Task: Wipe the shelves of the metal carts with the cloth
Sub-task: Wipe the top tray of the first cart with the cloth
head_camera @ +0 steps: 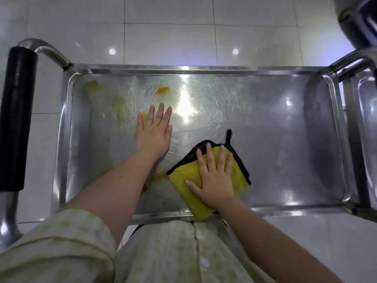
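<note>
Left hand (154,132) lies flat and open on the cart's top shelf (275,139), palm down, fingers together and pointing toward the far rim, holding nothing. At the far left end of the cart stands the push handle (17,117), a curved steel tube wrapped in a black grip. Just inside that end the steel carries orange-yellow stains (163,89): one in the far left corner, a smear beside it, a brighter blob beyond the left fingertips, and more smudges near the front rim under the left forearm. A glare of ceiling light sits on the metal just right of the left hand, ringed by fine circular scratches.

Further right, the right hand (214,178) presses spread and flat on the cloth (183,178), not clenching it. That cloth is yellow with a black edge and a darker underside, folded, with a small black loop sticking out at its far corner. It lies on the shelf near the front rim, its near corner hanging over the edge. To the right of it the shelf looks clean and shiny up to its raised lip. Beyond that end, a second metal cart (367,123) stands just beside this one. White floor tiles (169,41) surround both, and a pale patterned sleeve (67,242) shows at the bottom.
</note>
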`<state>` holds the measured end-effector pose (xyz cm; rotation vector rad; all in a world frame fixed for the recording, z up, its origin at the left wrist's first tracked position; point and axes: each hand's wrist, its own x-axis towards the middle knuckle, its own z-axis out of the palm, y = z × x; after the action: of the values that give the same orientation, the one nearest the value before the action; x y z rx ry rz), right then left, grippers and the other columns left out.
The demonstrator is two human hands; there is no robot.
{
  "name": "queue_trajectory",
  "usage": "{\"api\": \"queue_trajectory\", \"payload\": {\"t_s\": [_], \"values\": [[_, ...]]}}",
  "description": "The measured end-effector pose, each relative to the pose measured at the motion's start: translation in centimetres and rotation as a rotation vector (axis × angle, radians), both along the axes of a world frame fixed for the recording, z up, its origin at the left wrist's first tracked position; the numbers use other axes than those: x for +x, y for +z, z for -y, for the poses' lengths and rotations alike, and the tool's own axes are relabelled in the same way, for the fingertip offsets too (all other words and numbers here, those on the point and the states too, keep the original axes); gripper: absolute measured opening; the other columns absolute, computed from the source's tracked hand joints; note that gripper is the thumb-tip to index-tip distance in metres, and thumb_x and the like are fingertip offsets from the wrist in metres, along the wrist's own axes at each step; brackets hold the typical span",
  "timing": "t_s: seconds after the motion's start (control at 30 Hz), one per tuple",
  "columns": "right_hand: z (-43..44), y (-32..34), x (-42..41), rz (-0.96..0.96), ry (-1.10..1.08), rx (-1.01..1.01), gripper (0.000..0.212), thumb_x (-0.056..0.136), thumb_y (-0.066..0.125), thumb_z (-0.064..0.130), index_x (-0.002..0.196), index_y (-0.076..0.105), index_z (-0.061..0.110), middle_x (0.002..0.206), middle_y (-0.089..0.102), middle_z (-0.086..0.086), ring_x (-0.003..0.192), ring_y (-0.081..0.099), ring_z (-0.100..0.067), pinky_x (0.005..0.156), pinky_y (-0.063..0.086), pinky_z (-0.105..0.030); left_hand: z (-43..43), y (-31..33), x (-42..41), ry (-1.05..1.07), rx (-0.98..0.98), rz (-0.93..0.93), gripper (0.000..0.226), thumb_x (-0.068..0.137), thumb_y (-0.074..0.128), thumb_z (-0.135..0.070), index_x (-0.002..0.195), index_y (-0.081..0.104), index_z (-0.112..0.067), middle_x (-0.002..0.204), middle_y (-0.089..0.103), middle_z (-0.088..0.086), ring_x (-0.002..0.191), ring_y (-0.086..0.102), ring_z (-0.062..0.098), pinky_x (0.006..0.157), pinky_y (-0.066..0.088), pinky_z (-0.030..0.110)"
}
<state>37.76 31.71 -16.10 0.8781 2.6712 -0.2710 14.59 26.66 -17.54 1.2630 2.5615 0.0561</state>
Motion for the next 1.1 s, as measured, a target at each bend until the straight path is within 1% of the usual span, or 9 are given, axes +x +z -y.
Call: {"api": "queue_trajectory", "payload": {"t_s": [0.13, 0.2, 0.3, 0.37, 0.5, 0.67, 0.8, 0.93, 1.1], "values": [[-5.2, 0.5, -1.4, -0.030, 0.455, 0.036, 0.087, 0.088, 0.015, 0.079, 0.156, 0.001, 0.026, 0.164, -0.002, -0.007, 0.146, -0.017, -0.040, 0.115, -0.007, -0.063, 0.6, 0.9, -0.4, 0.018, 0.068, 0.050, 0.054, 0.104, 0.023, -0.033, 0.155, 0.006, -0.026, 0.163, -0.003, 0.001, 0.149, -0.011, 0.024, 0.118, -0.013, 0.047], [-3.6, 0.9, -2.0, -0.031, 0.238, 0.031, 0.083, 0.091, 0.013, 0.075, 0.155, -0.006, 0.026, 0.163, -0.012, -0.006, 0.144, -0.023, -0.041, 0.113, -0.015, -0.062, 1.3, 1.2, -0.9, 0.057, 0.071, 0.033, 0.054, 0.104, 0.023, -0.032, 0.155, 0.007, -0.026, 0.163, -0.002, 0.002, 0.149, -0.011, 0.025, 0.117, -0.015, 0.047], [2.0, 0.6, -2.3, -0.015, -0.366, -0.034, 0.083, 0.091, 0.005, 0.071, 0.148, -0.029, 0.021, 0.155, -0.034, -0.010, 0.139, -0.034, -0.041, 0.109, -0.026, -0.057, 2.8, 1.2, -2.2, 0.132, 0.040, 0.014, 0.054, 0.104, 0.021, -0.034, 0.155, 0.007, -0.027, 0.163, -0.002, 0.002, 0.149, -0.011, 0.025, 0.116, -0.014, 0.048], [3.2, 0.1, -2.3, 0.023, -0.475, -0.060, 0.082, 0.090, 0.000, 0.070, 0.145, -0.034, 0.020, 0.155, -0.033, -0.011, 0.138, -0.035, -0.041, 0.111, -0.022, -0.059, 4.1, 1.0, -3.4, 0.181, 0.012, -0.023, 0.054, 0.103, 0.020, -0.035, 0.155, 0.009, -0.028, 0.164, 0.002, 0.002, 0.149, -0.008, 0.025, 0.115, -0.016, 0.047], [-2.8, -0.4, -2.5, 0.001, -0.355, -0.003, 0.066, 0.095, 0.000, 0.063, 0.149, -0.024, 0.033, 0.160, -0.024, 0.002, 0.144, -0.026, -0.033, 0.115, -0.017, -0.056, 6.0, 0.6, -5.7, 0.270, -0.022, -0.039, 0.055, 0.102, 0.020, -0.038, 0.155, 0.010, -0.029, 0.163, 0.003, 0.002, 0.150, -0.005, 0.027, 0.117, -0.011, 0.052], [-11.7, -0.1, -5.5, -0.055, -0.406, 0.029, 0.059, 0.100, 0.015, 0.055, 0.153, -0.003, 0.040, 0.164, -0.005, 0.009, 0.149, -0.012, -0.030, 0.117, -0.007, -0.056, 5.7, -0.1, -6.4, 0.230, -0.023, -0.048, 0.056, 0.101, 0.016, -0.041, 0.155, 0.004, -0.031, 0.164, -0.001, -0.001, 0.150, -0.006, 0.024, 0.112, -0.022, 0.048], [-10.7, -0.1, -14.0, -0.058, -0.450, 0.043, 0.060, 0.100, 0.013, 0.055, 0.155, -0.002, 0.036, 0.164, -0.003, 0.007, 0.148, -0.010, -0.035, 0.116, -0.009, -0.058, 5.7, -0.3, -7.0, 0.235, -0.017, -0.051, 0.056, 0.101, 0.015, -0.041, 0.155, 0.003, -0.032, 0.164, -0.002, -0.002, 0.150, -0.007, 0.022, 0.112, -0.025, 0.046], [-4.9, 0.1, -24.0, -0.076, -0.180, -0.033, 0.067, 0.093, 0.007, 0.067, 0.153, -0.007, 0.039, 0.162, -0.011, 0.011, 0.146, -0.017, -0.037, 0.109, -0.021, -0.058, 6.1, -0.5, -7.2, 0.246, 0.036, -0.045, 0.055, 0.101, 0.020, -0.039, 0.155, 0.008, -0.032, 0.163, 0.005, -0.002, 0.150, -0.002, 0.022, 0.115, -0.017, 0.050], [-7.9, -0.2, -22.4, -0.046, -0.055, 0.010, 0.069, 0.088, 0.006, 0.074, 0.150, -0.009, 0.047, 0.162, -0.009, 0.014, 0.146, -0.017, -0.039, 0.112, -0.017, -0.060, 6.2, -0.7, -7.4, 0.247, 0.024, -0.038, 0.056, 0.100, 0.011, -0.043, 0.154, -0.001, -0.036, 0.163, -0.003, -0.004, 0.150, -0.008, 0.020, 0.117, -0.014, 0.052]]}}
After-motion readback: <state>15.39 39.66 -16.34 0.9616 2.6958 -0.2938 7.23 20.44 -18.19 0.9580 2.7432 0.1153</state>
